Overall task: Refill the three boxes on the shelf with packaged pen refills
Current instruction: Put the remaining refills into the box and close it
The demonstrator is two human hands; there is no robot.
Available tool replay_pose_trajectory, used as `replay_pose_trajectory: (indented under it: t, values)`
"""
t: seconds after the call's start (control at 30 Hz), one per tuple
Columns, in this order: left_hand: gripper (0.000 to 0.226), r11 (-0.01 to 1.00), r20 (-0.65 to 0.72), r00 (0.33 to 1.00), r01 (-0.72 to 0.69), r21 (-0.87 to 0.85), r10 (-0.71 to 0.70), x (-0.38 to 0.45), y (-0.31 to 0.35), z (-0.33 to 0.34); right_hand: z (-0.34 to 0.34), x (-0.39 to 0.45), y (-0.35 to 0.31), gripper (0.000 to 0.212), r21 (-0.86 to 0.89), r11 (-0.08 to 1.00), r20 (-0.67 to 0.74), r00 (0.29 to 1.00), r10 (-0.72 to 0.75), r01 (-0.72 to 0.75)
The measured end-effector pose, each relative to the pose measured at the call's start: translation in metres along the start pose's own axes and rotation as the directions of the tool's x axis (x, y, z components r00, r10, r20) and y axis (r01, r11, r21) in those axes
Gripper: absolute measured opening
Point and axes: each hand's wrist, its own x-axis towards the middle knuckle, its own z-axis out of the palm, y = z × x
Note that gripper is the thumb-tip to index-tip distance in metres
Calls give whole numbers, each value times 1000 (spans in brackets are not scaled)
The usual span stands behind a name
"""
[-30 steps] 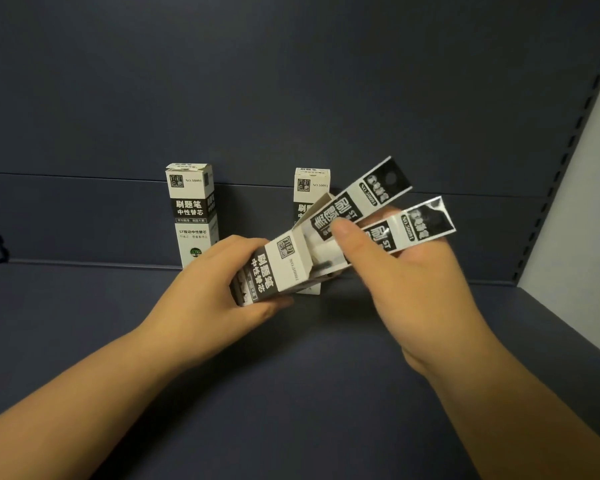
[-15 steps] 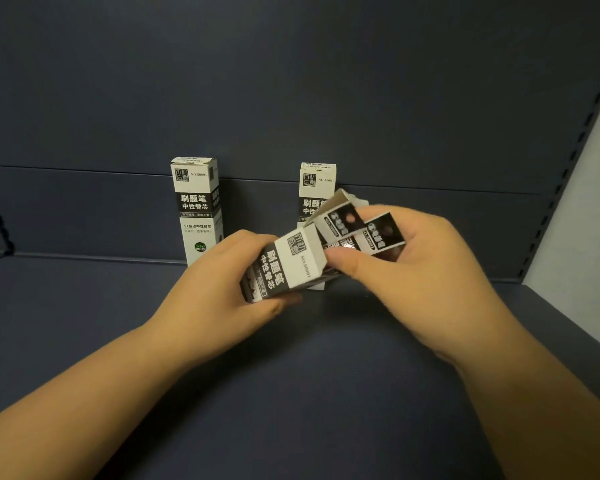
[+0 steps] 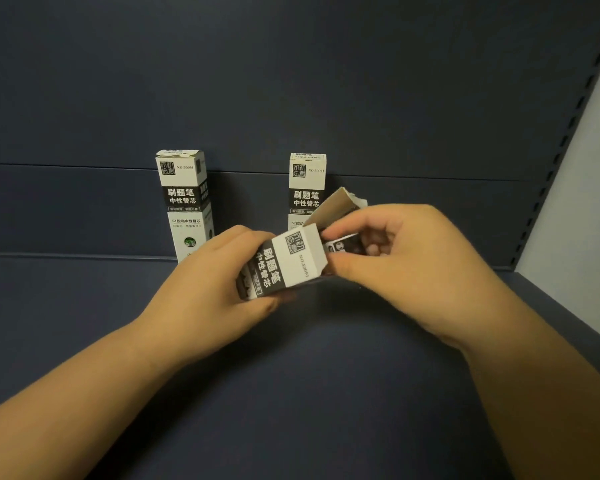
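Nearest, the left hand [image 3: 222,289] wraps its fingers and thumb round the lower half of a slim cardboard refill box [image 3: 284,265], tipped over toward the right with its open mouth facing the other hand. The right hand [image 3: 395,265] sits hard against that mouth, fingers curled in, pinching the glossy black-and-white refill packets [image 3: 343,244] that are almost fully inside — only their ends show. The box's brown-lined top flap [image 3: 338,206] stands up just above the right fingers. I'd guess the risk is here: thin card, a tight mouth, slick packets — push crooked and a packet buckles or the flap creases. Beyond the hands, two matching boxes stand upright against the dark shelf back: one [image 3: 184,206] behind the left hand, one [image 3: 305,185] partly hidden behind the flap.
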Motion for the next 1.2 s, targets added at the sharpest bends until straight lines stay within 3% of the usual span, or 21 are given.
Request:
replay_pose_trajectory:
  t: [0.07,0.23,0.3,0.47,0.57,0.7,0.93,1.03,1.1,1.2]
  values:
    - [50,1000,12,1000,-6,4,6,-1,1,0,3,1,0,13,-44,999,-1,1000,22,-22]
    - [51,996,58,996,-71,45,68,-1,6,4,19,5,0,6,-385,923,66,998,16,10]
    - [50,998,51,997,-53,19,52,0,5,4,16,5,-1,9,-351,936,56,998,5,15]
    - [46,999,5,1000,-12,-35,12,1,4,4,-5,1,-1,18,66,997,27,998,48,-49]
    - [49,1000,36,999,-6,-7,6,1,6,5,-9,2,0,11,31,998,56,997,56,-57]
    - [54,1000,65,998,-18,18,17,0,13,5,0,2,-3,19,-23,996,90,992,87,-86]
    - [56,999,61,998,-31,45,28,1,13,5,16,5,2,19,-242,968,-31,998,62,-68]
    - [55,1000,45,999,3,-7,-3,2,10,5,12,5,3,16,-72,996,-65,997,40,-44]
    - [54,996,1,999,43,-76,-43,3,8,4,6,6,4,15,145,989,-184,982,38,-11]
    - [60,975,-51,995,79,-208,-91,2,8,2,0,9,5,12,254,963,-383,924,13,92]
